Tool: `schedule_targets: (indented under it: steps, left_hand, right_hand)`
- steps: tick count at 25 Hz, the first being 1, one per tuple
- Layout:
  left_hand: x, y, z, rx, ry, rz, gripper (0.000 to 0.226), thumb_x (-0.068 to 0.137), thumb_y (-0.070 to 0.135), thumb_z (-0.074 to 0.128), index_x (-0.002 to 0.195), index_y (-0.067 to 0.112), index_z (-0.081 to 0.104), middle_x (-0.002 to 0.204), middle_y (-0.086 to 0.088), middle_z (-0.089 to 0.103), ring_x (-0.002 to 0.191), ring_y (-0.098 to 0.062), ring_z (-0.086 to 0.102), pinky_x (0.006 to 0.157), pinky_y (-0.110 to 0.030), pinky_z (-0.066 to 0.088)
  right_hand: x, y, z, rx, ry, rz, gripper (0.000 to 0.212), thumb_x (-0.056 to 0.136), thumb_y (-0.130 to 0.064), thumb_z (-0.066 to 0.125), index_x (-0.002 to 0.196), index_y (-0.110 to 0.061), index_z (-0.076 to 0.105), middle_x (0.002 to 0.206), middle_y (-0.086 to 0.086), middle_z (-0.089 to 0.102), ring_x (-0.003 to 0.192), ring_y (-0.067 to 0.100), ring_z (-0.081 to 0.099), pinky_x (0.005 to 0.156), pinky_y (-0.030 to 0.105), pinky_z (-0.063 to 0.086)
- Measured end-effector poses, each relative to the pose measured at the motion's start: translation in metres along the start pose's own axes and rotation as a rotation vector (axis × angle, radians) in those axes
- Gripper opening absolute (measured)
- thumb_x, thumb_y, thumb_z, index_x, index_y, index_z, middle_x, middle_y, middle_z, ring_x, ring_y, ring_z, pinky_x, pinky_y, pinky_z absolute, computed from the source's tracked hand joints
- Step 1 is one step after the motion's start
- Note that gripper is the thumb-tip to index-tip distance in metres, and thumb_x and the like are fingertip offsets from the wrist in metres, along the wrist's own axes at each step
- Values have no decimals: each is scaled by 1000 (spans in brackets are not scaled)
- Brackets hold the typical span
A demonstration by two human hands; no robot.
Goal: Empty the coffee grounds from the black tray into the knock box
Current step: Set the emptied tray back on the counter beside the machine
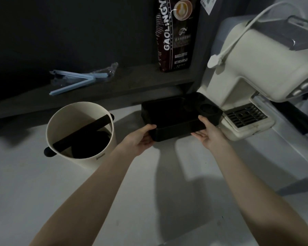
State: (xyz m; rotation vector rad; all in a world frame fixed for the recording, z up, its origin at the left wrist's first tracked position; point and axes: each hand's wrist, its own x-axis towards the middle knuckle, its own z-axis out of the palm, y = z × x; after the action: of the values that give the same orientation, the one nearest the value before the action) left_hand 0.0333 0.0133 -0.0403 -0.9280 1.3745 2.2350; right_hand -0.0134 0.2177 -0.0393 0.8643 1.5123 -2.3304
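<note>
1. Left hand (pixel 140 139): cupped round the near-left corner of the tray (pixel 176 118), thumb over the rim, fingers tucked beneath. Probably placed so to carry weight from below.
2. Right hand (pixel 207 133): gripping the near-right edge, thumb on top by the round recess, fingers curled underneath. One hand at each near corner, likely to hold the tray level so nothing spills early.
3. Tray: black, held between both hands, near edge seemingly lifted clear of the counter; far edge too dark to judge. Interior black on black, so grounds not discernible.
4. Just left of the left hand: knock box (pixel 80 134), cream, open-topped, standing upright, with a black bar (pixel 82 132) spanning the mouth. Dark mass inside, below the bar. Close enough for a short swing and tip; not yet tipped, by the look of it.
5. Just right of the right hand: cream coffee machine (pixel 265 64), its slotted drip grate (pixel 245 115) beside the tray's far-right corner.
6. Beyond the hands: dark ledge bearing a coffee bag (pixel 176 32), upright, and blue clips (pixel 78 80) lying flat, well apart from the work.
7. Surface: pale, smooth counter (pixel 149 201), crossed by the arms' shadows. Dim room, dark back wall.
</note>
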Motion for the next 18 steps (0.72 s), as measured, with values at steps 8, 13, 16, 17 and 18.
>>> schedule_targets:
  steps: [8, 13, 16, 17, 18]
  left_hand:
    - [18, -2, -5, -33, -13, -1, 14, 85, 8, 61, 98, 3, 61, 83, -8, 65, 74, -17, 62, 65, -26, 54]
    - [22, -3, -6, -58, 23, 60, 39, 84, -1, 60, 121, -11, 55, 68, -11, 72, 58, -21, 69, 44, -24, 58]
    - [22, -3, -3, -26, 76, 88, 31, 83, -4, 61, 113, -12, 59, 89, -17, 67, 65, -20, 62, 47, -23, 57]
    - [23, -4, -1, -19, 86, 99, 28, 83, -5, 61, 109, -12, 60, 92, -17, 65, 67, -19, 60, 47, -21, 56]
    - [22, -4, -1, -3, 93, 108, 27, 83, -5, 61, 109, -13, 60, 91, -15, 63, 70, -19, 60, 50, -19, 57]
  right_hand:
    - [23, 4, 2, 23, 28, -12, 29, 83, -12, 66, 108, -6, 55, 118, 15, 59, 97, 26, 59, 80, 39, 51]
    - [27, 6, 1, -17, 135, -64, 50, 76, -7, 73, 122, -2, 53, 123, 17, 59, 103, 27, 59, 81, 37, 54]
    - [28, 5, 1, -63, 197, -130, 47, 75, -4, 73, 118, 3, 55, 123, 19, 59, 99, 25, 59, 81, 33, 53]
    - [28, 5, 0, -75, 208, -143, 46, 75, -3, 73, 116, 5, 55, 123, 20, 59, 98, 25, 59, 81, 33, 53]
    - [29, 4, 0, -85, 213, -147, 45, 75, -2, 73, 115, 6, 55, 122, 21, 59, 98, 27, 59, 81, 33, 53]
